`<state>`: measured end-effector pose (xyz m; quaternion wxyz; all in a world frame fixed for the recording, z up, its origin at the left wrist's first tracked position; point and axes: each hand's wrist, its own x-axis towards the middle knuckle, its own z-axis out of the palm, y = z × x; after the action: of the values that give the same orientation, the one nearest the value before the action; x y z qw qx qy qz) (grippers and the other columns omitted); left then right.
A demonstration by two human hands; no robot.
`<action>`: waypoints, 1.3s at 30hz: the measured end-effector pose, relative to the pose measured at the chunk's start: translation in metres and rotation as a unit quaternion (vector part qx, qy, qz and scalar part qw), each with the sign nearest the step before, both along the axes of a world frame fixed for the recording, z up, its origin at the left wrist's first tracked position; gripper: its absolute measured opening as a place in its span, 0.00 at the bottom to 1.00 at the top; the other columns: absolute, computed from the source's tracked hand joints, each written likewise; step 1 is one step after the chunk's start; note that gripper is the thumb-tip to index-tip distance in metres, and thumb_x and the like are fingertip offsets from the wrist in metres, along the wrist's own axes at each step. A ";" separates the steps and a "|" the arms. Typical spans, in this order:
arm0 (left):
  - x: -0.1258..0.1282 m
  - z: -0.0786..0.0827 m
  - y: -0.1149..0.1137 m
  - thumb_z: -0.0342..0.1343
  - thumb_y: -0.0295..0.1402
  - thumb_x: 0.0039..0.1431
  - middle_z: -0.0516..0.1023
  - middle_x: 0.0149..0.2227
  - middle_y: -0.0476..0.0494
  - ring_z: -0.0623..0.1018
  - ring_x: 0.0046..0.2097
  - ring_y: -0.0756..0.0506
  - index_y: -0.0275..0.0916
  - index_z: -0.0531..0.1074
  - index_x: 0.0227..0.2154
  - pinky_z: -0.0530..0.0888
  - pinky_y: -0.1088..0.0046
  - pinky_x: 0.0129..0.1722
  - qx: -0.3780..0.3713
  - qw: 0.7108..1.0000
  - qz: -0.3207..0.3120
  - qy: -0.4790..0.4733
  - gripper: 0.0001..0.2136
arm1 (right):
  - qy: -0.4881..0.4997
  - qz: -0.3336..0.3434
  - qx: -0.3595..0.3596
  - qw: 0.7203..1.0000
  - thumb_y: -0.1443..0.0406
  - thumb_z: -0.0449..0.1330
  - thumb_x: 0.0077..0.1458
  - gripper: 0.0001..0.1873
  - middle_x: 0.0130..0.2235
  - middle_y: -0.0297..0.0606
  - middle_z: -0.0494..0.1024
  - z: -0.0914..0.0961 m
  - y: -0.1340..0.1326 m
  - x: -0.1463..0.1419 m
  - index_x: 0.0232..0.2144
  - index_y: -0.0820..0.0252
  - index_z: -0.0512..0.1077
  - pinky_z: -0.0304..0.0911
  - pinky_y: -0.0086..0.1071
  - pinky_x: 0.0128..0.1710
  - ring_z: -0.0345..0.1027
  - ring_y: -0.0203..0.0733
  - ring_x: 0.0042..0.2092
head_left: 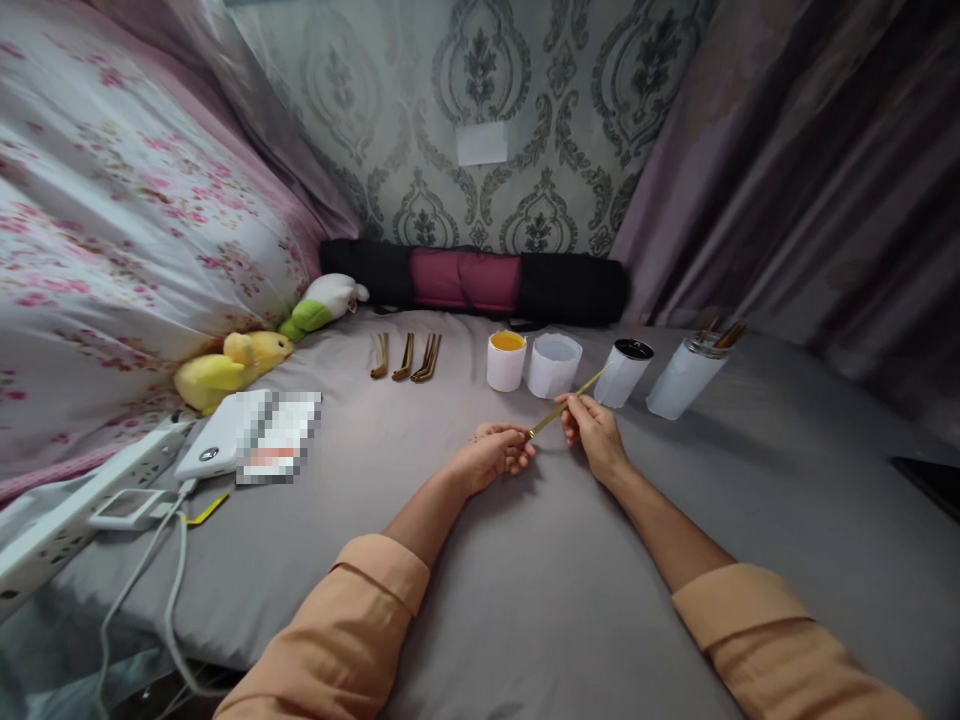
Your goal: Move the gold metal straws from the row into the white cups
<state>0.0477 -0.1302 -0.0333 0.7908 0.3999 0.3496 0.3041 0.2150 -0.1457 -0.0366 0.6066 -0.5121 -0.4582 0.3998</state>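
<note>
A thin, straight gold-coloured stick [552,416] slants between my hands above the grey sheet [570,600]. My left hand [498,458] is closed on its lower end, fingertips pinching it. Higher up, my right hand [592,430] pinches the stick between thumb and fingers; its tip points toward the containers. Beyond my hands stand a white cup with yellow inside [505,364], a pale translucent cup [553,368], a white container with a dark top [622,376] and a taller white container [681,384] holding several brownish sticks. Small bundles of bent gold-brown sticks [405,360] lie to the left.
At left lie a yellow plush toy [225,375], a green-and-white plush toy [324,302], a white device [225,436], cables and a power strip [67,520]. A black-and-maroon roll [465,280] lies along the patterned wall. A dark object [930,482] sits at right.
</note>
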 end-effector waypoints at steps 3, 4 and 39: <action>-0.001 0.002 -0.001 0.50 0.23 0.51 0.72 0.23 0.44 0.70 0.20 0.54 0.30 0.67 0.35 0.63 0.80 0.17 -0.001 1.000 -0.005 -0.002 0.08 | 0.019 -0.006 -0.002 1.000 0.51 0.54 0.47 0.19 0.21 0.29 0.63 0.001 0.001 0.001 0.31 0.60 0.69 0.51 0.23 0.14 0.54 0.27 0.19; -0.001 0.003 -0.001 0.50 0.23 0.51 0.72 0.23 0.44 0.70 0.20 0.54 0.30 0.67 0.35 0.63 0.80 0.17 -0.002 1.000 -0.007 -0.003 0.08 | 0.024 -0.009 -0.003 1.000 0.50 0.54 0.47 0.19 0.21 0.29 0.63 0.001 0.001 0.001 0.31 0.60 0.69 0.51 0.23 0.14 0.54 0.27 0.19; -0.005 -0.002 0.000 0.51 0.23 0.50 0.72 0.24 0.43 0.71 0.22 0.54 0.30 0.66 0.33 0.63 0.81 0.18 0.009 0.999 -0.027 -0.033 0.06 | 0.070 -0.118 -0.006 0.991 0.56 0.56 0.45 0.14 0.21 0.30 0.65 0.036 0.004 0.036 0.28 0.62 0.68 0.51 0.22 0.13 0.55 0.26 0.17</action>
<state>0.0424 -0.1306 -0.0349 0.8062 0.4059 0.3100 0.2985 0.2514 -0.1421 -0.0010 0.6767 -0.5371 -0.3487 0.3632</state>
